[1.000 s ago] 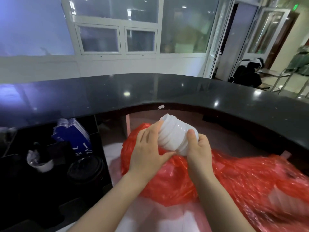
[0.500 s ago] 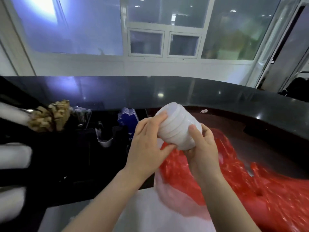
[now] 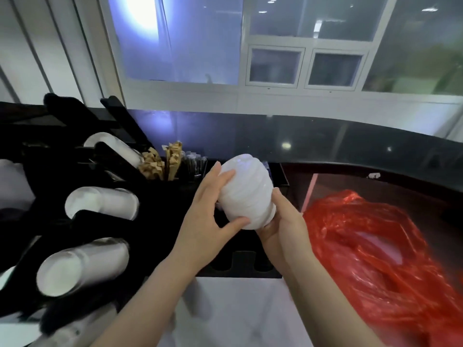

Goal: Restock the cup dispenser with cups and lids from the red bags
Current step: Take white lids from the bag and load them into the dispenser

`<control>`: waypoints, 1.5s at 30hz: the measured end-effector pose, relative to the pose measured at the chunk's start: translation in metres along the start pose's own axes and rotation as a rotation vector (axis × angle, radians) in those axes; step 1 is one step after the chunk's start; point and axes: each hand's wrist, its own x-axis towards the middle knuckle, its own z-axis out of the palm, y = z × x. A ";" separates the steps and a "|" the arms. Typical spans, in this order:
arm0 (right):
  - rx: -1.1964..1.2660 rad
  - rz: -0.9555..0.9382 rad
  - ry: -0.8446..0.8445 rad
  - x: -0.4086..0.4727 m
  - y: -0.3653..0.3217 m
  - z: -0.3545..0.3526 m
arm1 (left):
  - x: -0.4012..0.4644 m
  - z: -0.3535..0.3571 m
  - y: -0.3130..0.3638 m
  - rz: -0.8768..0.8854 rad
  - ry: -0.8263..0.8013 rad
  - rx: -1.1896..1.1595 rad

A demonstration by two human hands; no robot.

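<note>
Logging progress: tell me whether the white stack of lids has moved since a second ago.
Yes. The stack of lids, held by both hands, has moved left: off the red bag, now over the black dispenser.

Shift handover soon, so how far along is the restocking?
Done: the dispenser already shows cups in several slots. In hand: the left hand and right hand grip a stack of white lids over it. Left: placing that stack, then whatever remains in the red bag.
</note>
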 end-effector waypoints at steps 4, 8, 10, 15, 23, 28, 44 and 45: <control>-0.016 0.033 0.003 0.002 0.018 0.006 | -0.011 -0.017 -0.010 -0.038 -0.026 0.146; -0.020 0.053 -0.034 0.001 0.032 0.006 | -0.020 -0.027 -0.016 -0.073 -0.046 0.206; -0.008 0.069 -0.073 0.000 0.036 0.007 | -0.023 -0.030 -0.018 -0.102 -0.066 0.220; -0.132 0.094 -0.212 -0.003 0.043 0.003 | -0.032 -0.032 -0.023 -0.178 -0.141 0.236; -0.253 0.141 -0.303 0.004 0.060 0.002 | -0.049 -0.040 -0.024 -0.210 -0.115 0.346; -0.067 0.148 -0.487 0.007 0.063 0.018 | -0.050 -0.057 -0.008 -0.164 -0.053 0.450; 0.004 0.007 -0.620 -0.053 0.048 0.119 | -0.053 -0.142 0.062 -0.039 0.094 0.525; 0.002 -0.002 -0.620 -0.060 0.050 0.123 | -0.057 -0.146 0.064 -0.034 0.090 0.511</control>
